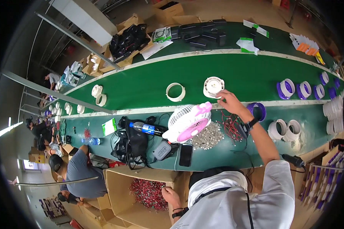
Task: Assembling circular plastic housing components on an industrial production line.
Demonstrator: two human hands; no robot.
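Note:
My right hand (228, 102) reaches over the near edge of the green belt, its fingers closed on the lower rim of a white round plastic housing (213, 87). A white ring (175, 92) lies on the belt left of it. Below, my left hand (171, 197) is at the right side of an open cardboard box (118, 191), beside a heap of small parts with red wires (149, 194). Its fingers are curled, and what they hold, if anything, cannot be made out. Between the hands, a white and pink fan (189, 124) stands on the table.
Near the fan lie small metal pieces (208, 136), red wires (232, 128), a phone (185, 155), a bottle (147, 128) and a black bag (135, 143). White rings (277, 129) and a purple ring (257, 111) stand rightward. A co-worker (84, 171) sits to the left.

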